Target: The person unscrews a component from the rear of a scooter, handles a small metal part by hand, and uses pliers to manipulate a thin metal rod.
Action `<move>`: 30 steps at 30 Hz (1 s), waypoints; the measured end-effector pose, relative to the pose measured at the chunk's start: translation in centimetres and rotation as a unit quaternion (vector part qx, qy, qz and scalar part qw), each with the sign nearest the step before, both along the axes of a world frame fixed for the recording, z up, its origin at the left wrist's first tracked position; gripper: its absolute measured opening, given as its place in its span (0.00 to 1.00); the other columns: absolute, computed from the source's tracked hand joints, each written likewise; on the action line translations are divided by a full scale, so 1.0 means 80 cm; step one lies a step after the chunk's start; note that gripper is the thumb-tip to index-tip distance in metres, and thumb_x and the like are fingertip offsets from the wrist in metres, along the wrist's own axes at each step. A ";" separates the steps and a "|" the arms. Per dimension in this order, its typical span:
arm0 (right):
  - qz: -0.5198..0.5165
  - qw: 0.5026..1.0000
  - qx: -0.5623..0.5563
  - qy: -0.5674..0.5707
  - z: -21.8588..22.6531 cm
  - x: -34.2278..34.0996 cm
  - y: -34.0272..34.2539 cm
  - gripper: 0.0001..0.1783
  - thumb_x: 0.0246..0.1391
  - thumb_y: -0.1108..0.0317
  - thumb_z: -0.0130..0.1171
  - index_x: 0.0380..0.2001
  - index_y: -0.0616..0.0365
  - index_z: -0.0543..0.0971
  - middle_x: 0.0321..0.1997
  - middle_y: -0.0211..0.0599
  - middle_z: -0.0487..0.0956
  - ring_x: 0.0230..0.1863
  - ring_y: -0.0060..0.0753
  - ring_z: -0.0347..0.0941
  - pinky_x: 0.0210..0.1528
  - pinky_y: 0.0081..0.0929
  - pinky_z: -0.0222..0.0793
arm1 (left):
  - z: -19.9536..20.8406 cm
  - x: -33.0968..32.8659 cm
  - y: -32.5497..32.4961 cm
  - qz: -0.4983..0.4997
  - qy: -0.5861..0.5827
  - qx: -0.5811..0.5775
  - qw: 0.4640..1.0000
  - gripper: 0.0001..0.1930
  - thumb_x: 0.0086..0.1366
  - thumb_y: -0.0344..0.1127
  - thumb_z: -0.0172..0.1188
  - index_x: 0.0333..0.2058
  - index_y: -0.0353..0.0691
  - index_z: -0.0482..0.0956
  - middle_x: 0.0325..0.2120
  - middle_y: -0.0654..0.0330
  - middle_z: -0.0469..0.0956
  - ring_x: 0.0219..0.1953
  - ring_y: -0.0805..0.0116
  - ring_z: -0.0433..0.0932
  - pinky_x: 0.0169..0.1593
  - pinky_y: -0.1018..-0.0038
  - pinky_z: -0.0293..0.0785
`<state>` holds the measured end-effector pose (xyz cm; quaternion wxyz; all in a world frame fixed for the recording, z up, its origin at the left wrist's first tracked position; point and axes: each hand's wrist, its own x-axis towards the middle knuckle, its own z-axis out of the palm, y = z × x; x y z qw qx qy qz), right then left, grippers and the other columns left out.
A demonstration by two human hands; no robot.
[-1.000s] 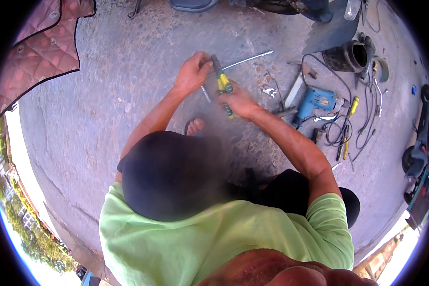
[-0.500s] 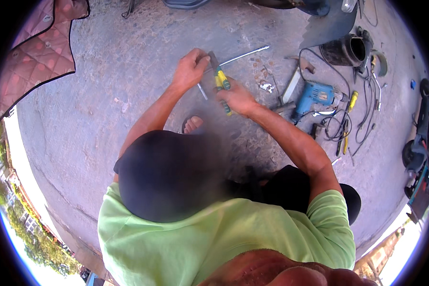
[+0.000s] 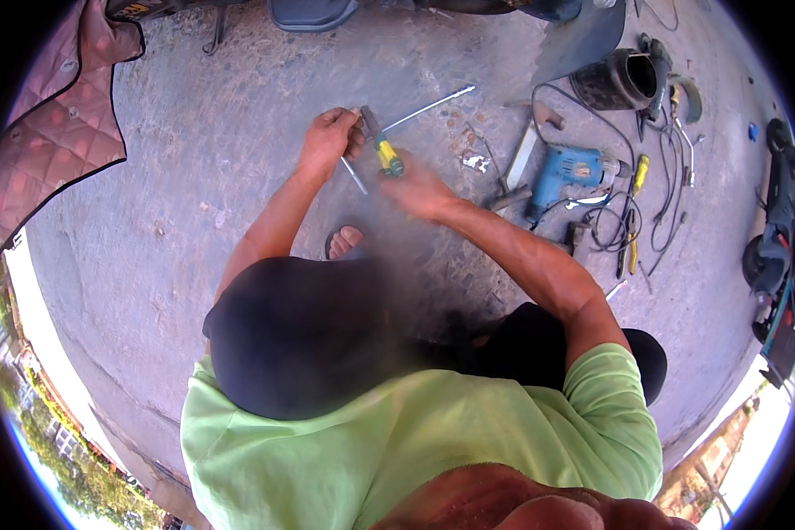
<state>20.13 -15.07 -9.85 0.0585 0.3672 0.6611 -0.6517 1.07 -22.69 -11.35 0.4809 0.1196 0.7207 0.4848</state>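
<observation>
My right hand is closed around the yellow-and-green handles of a pair of pliers, its fingers slightly blurred. The pliers' dark jaws point up and to the left, toward the fingertips of my left hand. Those fingers are pinched together beside the jaws; whatever they grip is too small to make out. A short metal rod shows just below my left hand, and I cannot tell whether it joins the hand. Beyond the pliers, a longer thin metal rod slants up to the right on the concrete floor.
Right of my hands lie a hammer, a blue electric drill, a yellow-handled screwdriver and tangled cables. A black cylinder lies farther back. Quilted pink padding hangs at the far left. My sandalled foot is close below my hands.
The pliers' handles looked spread apart before; now they are closer together and more covered by my right hand. My left hand stays pinched by the jaws. The whole view has shifted slightly.
</observation>
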 end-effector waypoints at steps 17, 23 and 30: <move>-0.005 0.999 -0.016 0.036 -0.035 0.007 -0.006 0.28 0.52 0.71 0.60 0.57 0.65 0.72 0.43 0.36 0.79 0.36 0.26 0.77 0.36 0.27 0.76 | -0.019 -0.001 -0.007 0.005 -0.043 0.042 0.998 0.08 0.70 0.34 0.60 0.38 0.35 0.79 0.25 0.59 0.80 0.21 0.71 0.77 0.27 0.74 0.74; -0.003 0.999 -0.031 0.031 -0.035 0.007 -0.002 0.23 0.52 0.71 0.61 0.54 0.61 0.75 0.42 0.34 0.79 0.41 0.26 0.75 0.42 0.28 0.73 | -0.023 -0.005 -0.006 0.011 0.010 0.050 0.999 0.07 0.69 0.34 0.61 0.38 0.36 0.80 0.24 0.59 0.80 0.21 0.71 0.76 0.26 0.74 0.73; 0.016 0.990 -0.129 -0.048 -0.027 0.017 0.036 0.21 0.53 0.70 0.59 0.52 0.59 0.77 0.41 0.32 0.80 0.42 0.24 0.74 0.42 0.26 0.70 | -0.021 -0.024 -0.015 0.026 -0.033 0.104 0.994 0.06 0.70 0.34 0.60 0.38 0.38 0.80 0.27 0.60 0.81 0.23 0.71 0.77 0.29 0.74 0.75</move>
